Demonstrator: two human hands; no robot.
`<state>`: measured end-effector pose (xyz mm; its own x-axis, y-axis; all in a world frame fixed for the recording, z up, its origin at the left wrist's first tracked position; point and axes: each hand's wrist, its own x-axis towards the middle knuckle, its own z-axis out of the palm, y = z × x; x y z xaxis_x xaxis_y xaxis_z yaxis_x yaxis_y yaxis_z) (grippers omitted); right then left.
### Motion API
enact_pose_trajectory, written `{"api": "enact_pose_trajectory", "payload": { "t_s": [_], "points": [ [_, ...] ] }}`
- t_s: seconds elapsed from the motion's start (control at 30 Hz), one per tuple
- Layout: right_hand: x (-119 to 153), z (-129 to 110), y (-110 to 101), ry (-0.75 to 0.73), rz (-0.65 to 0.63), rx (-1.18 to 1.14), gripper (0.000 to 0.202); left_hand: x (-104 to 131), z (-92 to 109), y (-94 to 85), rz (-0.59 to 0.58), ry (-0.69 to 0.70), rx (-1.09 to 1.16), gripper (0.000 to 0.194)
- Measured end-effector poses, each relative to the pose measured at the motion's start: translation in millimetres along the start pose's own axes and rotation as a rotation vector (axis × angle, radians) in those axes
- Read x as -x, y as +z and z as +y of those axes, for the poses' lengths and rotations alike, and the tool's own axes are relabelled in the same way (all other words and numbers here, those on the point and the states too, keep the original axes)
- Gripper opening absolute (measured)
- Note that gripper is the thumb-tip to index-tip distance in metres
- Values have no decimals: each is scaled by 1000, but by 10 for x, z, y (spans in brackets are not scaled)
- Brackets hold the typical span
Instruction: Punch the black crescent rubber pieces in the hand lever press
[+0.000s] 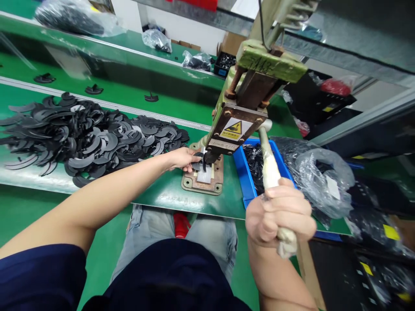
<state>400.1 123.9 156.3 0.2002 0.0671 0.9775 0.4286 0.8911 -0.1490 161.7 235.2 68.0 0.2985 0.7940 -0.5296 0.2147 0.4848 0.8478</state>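
My left hand (182, 159) pinches a black curved plastic part (197, 164) under the ram of a green hand press (238, 123). The part lies over the pale plate (204, 175) on the press base (212, 188); whether it is seated there I cannot tell. Fingers wrapped round it, my right hand (280, 211) grips the press lever (269, 166), whose handle is bound in whitish wrapping. A heap of similar black curved parts (97, 144) spreads over the bench to the left of my left hand.
Right of the press stands a blue bin (241, 172) of small black pieces. Beyond it lies a clear plastic bag (324, 177). Single parts (151, 97) rest on the green strip behind the heap. Bagged parts (74, 17) and a black tray (225, 62) sit at the back.
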Motion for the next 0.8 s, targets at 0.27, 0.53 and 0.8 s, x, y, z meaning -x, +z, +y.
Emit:
{"api": "enact_pose_trajectory", "payload": {
  "t_s": [0.27, 0.53, 0.8],
  "points": [
    [-863, 110, 164, 243, -70, -83, 56, 430, -60, 84, 52, 218, 23, 37],
    [707, -112, 5, 772, -460, -180, 23, 1515, -137, 214, 64, 419, -20, 46],
    [1051, -552, 193, 931, -599, -321, 31, 1819, -246, 486, 64, 396, -46, 42]
  ]
}}
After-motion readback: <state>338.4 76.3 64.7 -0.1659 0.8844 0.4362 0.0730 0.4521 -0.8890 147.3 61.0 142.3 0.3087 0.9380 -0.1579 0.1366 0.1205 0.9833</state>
